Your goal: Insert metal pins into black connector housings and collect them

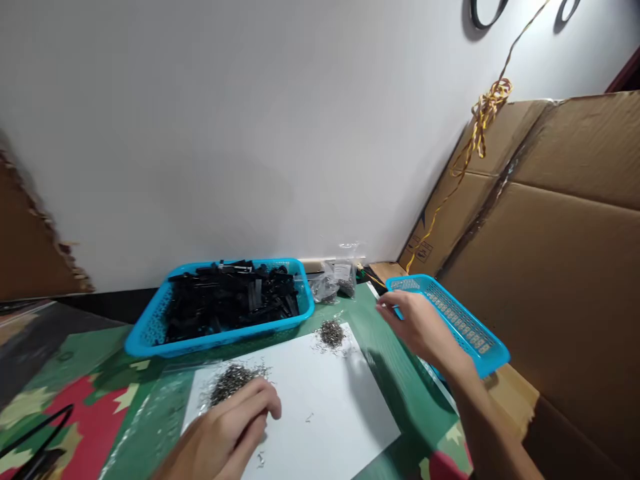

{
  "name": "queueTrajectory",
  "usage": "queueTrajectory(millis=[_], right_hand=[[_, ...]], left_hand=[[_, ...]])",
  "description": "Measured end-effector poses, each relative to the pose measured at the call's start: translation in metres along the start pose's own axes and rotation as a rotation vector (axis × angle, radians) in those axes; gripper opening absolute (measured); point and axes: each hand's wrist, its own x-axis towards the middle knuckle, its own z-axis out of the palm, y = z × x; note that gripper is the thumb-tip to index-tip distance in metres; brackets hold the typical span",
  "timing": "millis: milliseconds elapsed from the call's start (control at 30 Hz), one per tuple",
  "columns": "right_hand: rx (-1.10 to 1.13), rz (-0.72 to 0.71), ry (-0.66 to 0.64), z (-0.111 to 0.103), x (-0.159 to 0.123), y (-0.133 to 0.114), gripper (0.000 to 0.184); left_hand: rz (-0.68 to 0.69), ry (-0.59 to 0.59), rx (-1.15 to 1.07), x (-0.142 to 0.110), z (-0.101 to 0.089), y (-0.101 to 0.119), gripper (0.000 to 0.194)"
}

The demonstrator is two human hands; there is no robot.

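Note:
My left hand (227,427) is over the left part of a white sheet (320,393), its fingers curled together and their tips partly hidden. Just beyond it lies a heap of small shiny metal pieces (233,383), like tiny pins or springs. A smaller, darker pile of metal bits (331,333) sits at the sheet's far edge. My right hand (413,320) is raised at the near left side of an empty-looking blue basket (463,320). Its thumb and fingers are pinched; whatever they hold is too small to name. A few loose metal pieces (309,418) lie on the sheet.
A blue basket (150,333) full of black plastic parts (230,300) stands at the back left against the wall. Clear bags of small parts (343,277) lie beside it. Cardboard (565,253) stands along the right, with a yellow cord (483,120) hanging over it.

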Motion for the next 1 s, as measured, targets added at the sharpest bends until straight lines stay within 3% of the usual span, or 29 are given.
queueTrajectory(millis=[67, 133, 300, 433, 600, 667, 767, 833, 900, 1000], right_hand=[[0.092, -0.187, -0.108, 0.02, 0.025, -0.034, 0.019], [0.198, -0.453, -0.231, 0.043, 0.049, -0.062, 0.022], [0.133, -0.55, -0.26, 0.101, 0.103, -0.1, 0.031], [0.014, -0.55, -0.298, 0.124, 0.128, -0.108, 0.029], [-0.02, -0.504, -0.267, 0.115, 0.125, -0.114, 0.019], [0.01, -0.476, -0.219, 0.102, 0.114, -0.115, 0.022], [0.093, -0.474, -0.195, 0.078, 0.092, -0.112, 0.03], [0.156, -0.531, -0.272, 0.063, 0.076, -0.106, 0.021], [0.284, -0.614, -0.434, 0.053, 0.06, -0.098, 0.017], [0.456, -0.647, -0.61, 0.05, 0.037, -0.085, 0.019]], left_hand=[[-0.042, -0.16, 0.0, 0.0, -0.005, 0.008, 0.024], [-0.107, -0.223, 0.008, 0.0, -0.01, 0.015, 0.023], [-0.152, -0.235, -0.026, -0.003, -0.018, 0.031, 0.026], [-0.159, -0.263, -0.017, -0.004, -0.02, 0.033, 0.025], [-0.155, -0.236, -0.008, -0.004, -0.019, 0.028, 0.024], [-0.162, -0.149, -0.023, -0.004, -0.018, 0.026, 0.026], [-0.227, 0.086, -0.104, -0.005, -0.017, 0.026, 0.024], [-0.34, 0.232, -0.144, -0.006, -0.018, 0.028, 0.026], [-0.427, 0.29, -0.161, -0.007, -0.021, 0.033, 0.033], [-0.369, 0.171, -0.167, -0.004, -0.026, 0.04, 0.037]])
